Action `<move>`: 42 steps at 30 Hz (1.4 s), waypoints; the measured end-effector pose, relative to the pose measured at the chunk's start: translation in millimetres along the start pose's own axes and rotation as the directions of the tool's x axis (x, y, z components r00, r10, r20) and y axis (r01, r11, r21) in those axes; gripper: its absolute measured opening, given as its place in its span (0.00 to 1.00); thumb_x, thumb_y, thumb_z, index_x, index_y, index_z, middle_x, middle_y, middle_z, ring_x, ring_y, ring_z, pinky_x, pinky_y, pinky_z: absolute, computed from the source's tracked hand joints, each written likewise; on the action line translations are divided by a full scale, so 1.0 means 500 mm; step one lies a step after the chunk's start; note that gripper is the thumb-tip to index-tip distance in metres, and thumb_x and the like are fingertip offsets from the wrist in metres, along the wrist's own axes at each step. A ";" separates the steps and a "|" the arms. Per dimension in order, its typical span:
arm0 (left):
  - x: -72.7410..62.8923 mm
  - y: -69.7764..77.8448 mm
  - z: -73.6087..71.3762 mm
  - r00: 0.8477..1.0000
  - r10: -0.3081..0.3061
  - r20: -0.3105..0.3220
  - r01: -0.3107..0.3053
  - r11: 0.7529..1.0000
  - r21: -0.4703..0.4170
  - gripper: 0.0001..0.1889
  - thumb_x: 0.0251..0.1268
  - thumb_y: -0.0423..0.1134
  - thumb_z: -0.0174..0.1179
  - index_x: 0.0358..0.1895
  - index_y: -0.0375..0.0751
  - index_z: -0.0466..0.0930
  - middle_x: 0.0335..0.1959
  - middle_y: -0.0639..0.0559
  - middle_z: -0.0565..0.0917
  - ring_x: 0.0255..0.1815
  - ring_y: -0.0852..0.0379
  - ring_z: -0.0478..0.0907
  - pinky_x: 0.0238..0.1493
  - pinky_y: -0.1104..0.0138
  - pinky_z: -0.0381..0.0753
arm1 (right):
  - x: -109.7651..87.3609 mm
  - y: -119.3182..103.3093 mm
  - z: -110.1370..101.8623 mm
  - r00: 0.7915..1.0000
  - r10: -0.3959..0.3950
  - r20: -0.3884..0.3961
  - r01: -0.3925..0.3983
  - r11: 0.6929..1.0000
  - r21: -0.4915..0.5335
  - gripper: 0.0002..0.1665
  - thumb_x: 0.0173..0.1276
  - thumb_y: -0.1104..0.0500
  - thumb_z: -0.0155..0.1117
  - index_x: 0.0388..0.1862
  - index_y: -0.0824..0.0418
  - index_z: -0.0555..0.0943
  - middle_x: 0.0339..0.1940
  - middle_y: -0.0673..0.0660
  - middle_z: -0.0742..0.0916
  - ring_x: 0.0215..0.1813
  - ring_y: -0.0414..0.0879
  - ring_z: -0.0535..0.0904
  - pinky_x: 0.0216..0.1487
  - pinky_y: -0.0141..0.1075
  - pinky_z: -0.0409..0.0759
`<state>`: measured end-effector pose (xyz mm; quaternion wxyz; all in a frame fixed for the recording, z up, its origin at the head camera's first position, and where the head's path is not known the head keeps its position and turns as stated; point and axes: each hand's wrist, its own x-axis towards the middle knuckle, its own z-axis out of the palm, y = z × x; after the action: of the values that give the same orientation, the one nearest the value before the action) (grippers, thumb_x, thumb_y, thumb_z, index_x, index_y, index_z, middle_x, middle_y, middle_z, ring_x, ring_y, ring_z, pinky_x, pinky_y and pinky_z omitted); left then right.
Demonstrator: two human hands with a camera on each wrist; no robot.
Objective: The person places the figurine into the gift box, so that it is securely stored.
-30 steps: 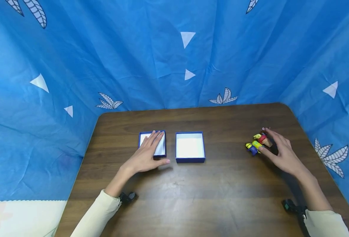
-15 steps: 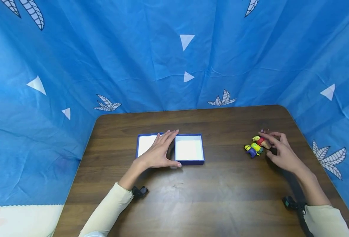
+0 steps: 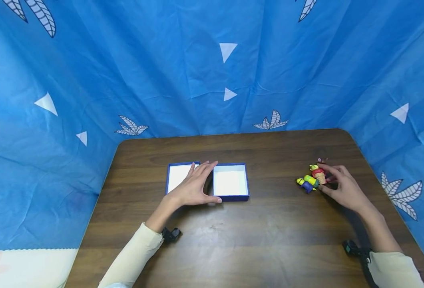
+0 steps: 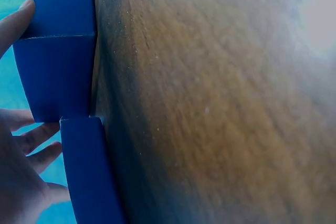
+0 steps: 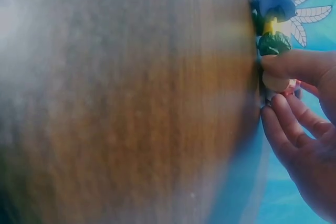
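The little red toy [image 3: 318,172] was at the right of the worktop [image 3: 269,240], and we thought a soft pinch, clear of the blue toy [image 3: 308,187] beside it, would work best. It was longest from near to far, its yellow end pointing away from us and a bit left. Our right hand [image 3: 346,192] pinched it with thumb and finger bent; our left hand [image 3: 192,189], spread wide, touched the blue box [image 3: 234,198].
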<state>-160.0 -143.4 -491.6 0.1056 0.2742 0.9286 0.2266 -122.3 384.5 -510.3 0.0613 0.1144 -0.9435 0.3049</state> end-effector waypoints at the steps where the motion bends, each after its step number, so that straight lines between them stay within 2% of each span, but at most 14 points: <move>1: 0.000 -0.001 0.000 1.000 0.001 -0.001 -0.001 1.000 -0.002 0.67 0.55 0.75 0.73 0.90 0.55 0.43 0.90 0.46 0.56 0.93 0.47 0.47 0.91 0.38 0.36 | 0.001 0.001 0.001 1.000 -0.004 -0.005 0.004 1.000 0.006 0.45 0.61 0.70 0.81 0.77 0.64 0.74 0.56 0.70 0.77 0.45 0.19 0.70 0.45 0.10 0.70; 5: 0.000 -0.002 0.001 1.000 0.001 0.004 -0.001 1.000 0.004 0.67 0.55 0.76 0.71 0.90 0.57 0.42 0.90 0.46 0.56 0.93 0.47 0.48 0.92 0.41 0.37 | 0.004 0.003 0.002 1.000 -0.007 -0.019 0.007 1.000 0.024 0.44 0.59 0.71 0.81 0.74 0.68 0.74 0.53 0.69 0.80 0.43 0.20 0.71 0.44 0.09 0.69; 13: 0.002 -0.002 0.000 1.000 -0.001 0.010 0.001 0.999 0.033 0.67 0.55 0.78 0.70 0.90 0.58 0.40 0.90 0.46 0.56 0.93 0.49 0.50 0.93 0.47 0.41 | 0.010 0.004 0.002 0.999 0.030 -0.015 -0.029 0.999 0.045 0.40 0.60 0.68 0.82 0.70 0.70 0.75 0.49 0.68 0.85 0.42 0.20 0.72 0.43 0.10 0.71; 21: 0.000 0.002 -0.001 1.000 -0.010 0.014 0.010 1.000 0.029 0.67 0.55 0.77 0.71 0.90 0.57 0.41 0.90 0.46 0.56 0.93 0.48 0.50 0.93 0.46 0.40 | 0.013 0.003 0.000 1.000 0.011 0.010 -0.011 1.000 0.002 0.46 0.59 0.67 0.84 0.76 0.62 0.74 0.54 0.68 0.85 0.43 0.26 0.74 0.42 0.13 0.71; 24: 0.000 0.002 -0.001 1.000 -0.005 0.008 0.004 0.999 0.032 0.67 0.55 0.77 0.71 0.90 0.57 0.41 0.89 0.45 0.57 0.92 0.47 0.50 0.93 0.46 0.40 | 0.014 0.004 -0.001 0.999 0.020 0.033 -0.020 1.000 -0.006 0.45 0.60 0.64 0.85 0.75 0.61 0.76 0.54 0.67 0.86 0.43 0.27 0.74 0.42 0.13 0.72; 28: 0.000 0.001 -0.002 1.000 -0.002 0.006 0.002 0.999 0.035 0.68 0.54 0.76 0.73 0.90 0.57 0.42 0.89 0.45 0.58 0.92 0.47 0.50 0.93 0.45 0.40 | 0.013 0.005 0.000 0.998 0.045 0.039 -0.046 0.999 0.011 0.42 0.61 0.62 0.85 0.73 0.62 0.77 0.50 0.66 0.87 0.43 0.26 0.75 0.42 0.13 0.73; 35: 0.001 0.001 -0.004 1.000 -0.006 0.007 0.006 0.999 0.036 0.68 0.53 0.77 0.73 0.90 0.57 0.42 0.89 0.46 0.57 0.93 0.48 0.50 0.93 0.45 0.40 | 0.010 0.005 0.002 0.997 0.075 0.025 -0.076 0.996 0.036 0.39 0.64 0.61 0.83 0.73 0.64 0.77 0.50 0.66 0.87 0.42 0.23 0.74 0.41 0.12 0.73; 42: 0.001 0.000 -0.002 1.000 -0.009 0.011 0.008 0.999 0.039 0.68 0.54 0.77 0.72 0.90 0.57 0.42 0.89 0.46 0.57 0.93 0.48 0.50 0.93 0.45 0.41 | 0.011 0.001 -0.004 0.999 0.051 0.004 -0.051 0.997 0.054 0.40 0.64 0.64 0.82 0.73 0.64 0.76 0.50 0.67 0.86 0.42 0.25 0.76 0.42 0.13 0.75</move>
<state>-160.6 -143.5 -490.8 0.1065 0.2735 0.9334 0.2066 -127.9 385.1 -507.8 0.0490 0.0925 -0.9376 0.3317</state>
